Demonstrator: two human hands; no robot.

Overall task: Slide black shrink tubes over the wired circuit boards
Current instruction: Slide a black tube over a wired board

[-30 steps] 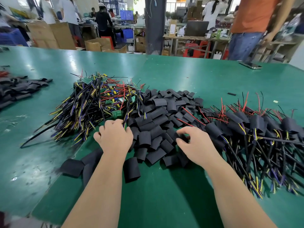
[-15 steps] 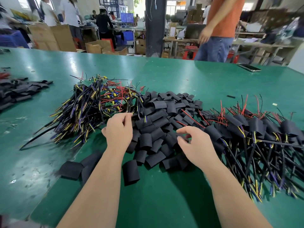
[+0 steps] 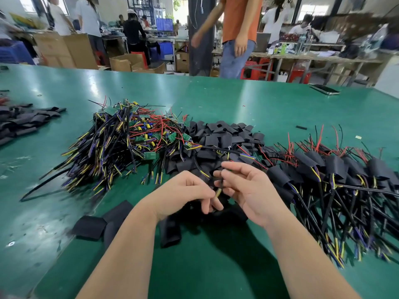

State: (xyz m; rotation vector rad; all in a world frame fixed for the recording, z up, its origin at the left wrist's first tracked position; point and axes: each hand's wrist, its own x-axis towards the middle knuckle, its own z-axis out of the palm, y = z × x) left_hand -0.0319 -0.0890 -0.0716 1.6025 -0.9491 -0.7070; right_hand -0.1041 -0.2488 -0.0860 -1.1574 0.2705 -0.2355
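Note:
A heap of bare green wired circuit boards [image 3: 133, 137] lies at the left on the green table [image 3: 216, 266]. Loose black shrink tubes [image 3: 222, 137] are piled in the middle. Boards with tubes on them [image 3: 334, 169] spread to the right. My left hand [image 3: 185, 190] is raised over the tube pile and grips the black cable [image 3: 195, 161] of one wired board; its yellow wire tip pokes out between my hands. My right hand [image 3: 250, 190] faces it, thumb and fingers pinching a black piece that looks like a shrink tube [image 3: 220, 182]; blur hides the detail.
Flat black tubes [image 3: 90, 226] lie on the table near my left forearm. Another dark pile of tubes [image 3: 21, 119] sits at the far left. A phone [image 3: 325, 89] lies at the far right edge. A person in an orange shirt [image 3: 237, 29] walks behind the table.
Both hands have lifted off the piles and come together. My left hand drew a wired board's cable out of the heap; my right hand came up from the tubes.

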